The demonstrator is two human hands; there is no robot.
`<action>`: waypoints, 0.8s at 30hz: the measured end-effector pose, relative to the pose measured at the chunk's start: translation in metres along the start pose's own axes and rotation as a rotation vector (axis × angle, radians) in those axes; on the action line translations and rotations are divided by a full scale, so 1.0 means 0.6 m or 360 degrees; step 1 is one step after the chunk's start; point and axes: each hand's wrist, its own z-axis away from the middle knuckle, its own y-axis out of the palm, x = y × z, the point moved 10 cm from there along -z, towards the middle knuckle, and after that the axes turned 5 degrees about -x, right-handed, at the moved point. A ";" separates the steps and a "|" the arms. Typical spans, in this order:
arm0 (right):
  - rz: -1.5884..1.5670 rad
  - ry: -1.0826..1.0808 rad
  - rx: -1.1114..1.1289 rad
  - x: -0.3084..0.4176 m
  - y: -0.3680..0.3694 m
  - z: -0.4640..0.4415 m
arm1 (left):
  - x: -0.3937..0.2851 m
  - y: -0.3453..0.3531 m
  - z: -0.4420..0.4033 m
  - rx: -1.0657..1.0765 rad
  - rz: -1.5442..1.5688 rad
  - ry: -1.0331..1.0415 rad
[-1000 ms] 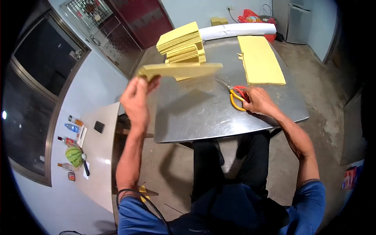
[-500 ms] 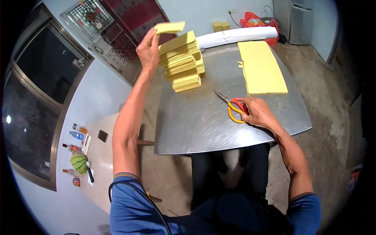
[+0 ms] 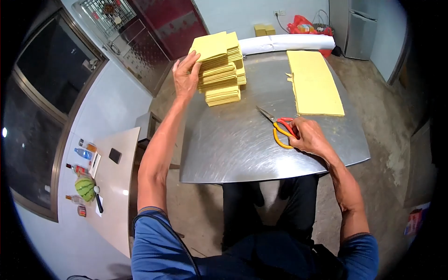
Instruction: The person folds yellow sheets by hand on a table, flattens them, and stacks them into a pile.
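My left hand [image 3: 186, 77] is at the left side of a tall stack of folded yellow sheets [image 3: 217, 73], its fingertips on the corner of the top piece [image 3: 210, 45]. The fingers curve round that edge. Over the metal table [image 3: 224, 149], my right hand [image 3: 309, 135] holds scissors [image 3: 281, 132] with one red and one yellow handle; the blades point away to the upper left, slightly parted. Beyond the right hand lies a flat pile of larger yellow sheets [image 3: 317, 84], with a ragged left edge.
A white roll [image 3: 287, 44] lies along the table's far edge, with a red bag [image 3: 302, 25] behind it. On the left, a pale side table [image 3: 114, 186] bears a watermelon [image 3: 85, 188], bottles and a dark phone [image 3: 115, 156].
My left hand has carried a yellow piece up and over to the stack, where it now lies on top. My right hand still holds the scissors in about the same place.
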 end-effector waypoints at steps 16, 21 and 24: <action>-0.0025 0.0022 -0.0002 -0.001 0.001 0.002 | -0.029 0.001 -0.015 -0.0085 -0.0061 0.0277; -0.0023 0.0038 0.0011 0.002 -0.002 0.002 | -0.023 0.007 -0.012 -0.0073 -0.0076 0.0282; -0.0017 0.0052 0.0021 0.003 -0.001 0.002 | -0.025 0.005 -0.010 -0.0050 -0.0110 0.0252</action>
